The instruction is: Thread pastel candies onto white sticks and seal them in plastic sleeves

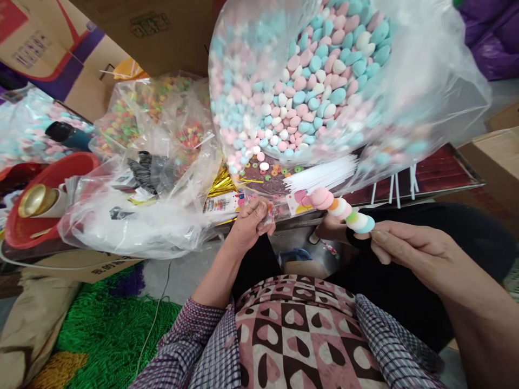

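Between the thumb and fingers of my right hand (417, 248) is the lower end of a marshmallow skewer (343, 209). It slants up to the left, with pink, white and blue marshmallows and orange and green ring pieces between them. My left hand (249, 224) is closed on a small clear plastic bag (299, 204) with a pink and yellow print, at the table's front edge. The skewer's pink tip is beside the bag's right end; whether they touch, I cannot tell. Behind them, white sticks (324, 173) lie in a bundle near small loose ring candies (278, 170).
A big clear sack of marshmallows (316, 92) fills the table's back. To the left are bags of coloured ring candies (138, 108), gold twist ties (222, 182), a crumpled plastic bag (141, 221) and a red basin (77, 162). Cardboard boxes (162, 32) stand behind.
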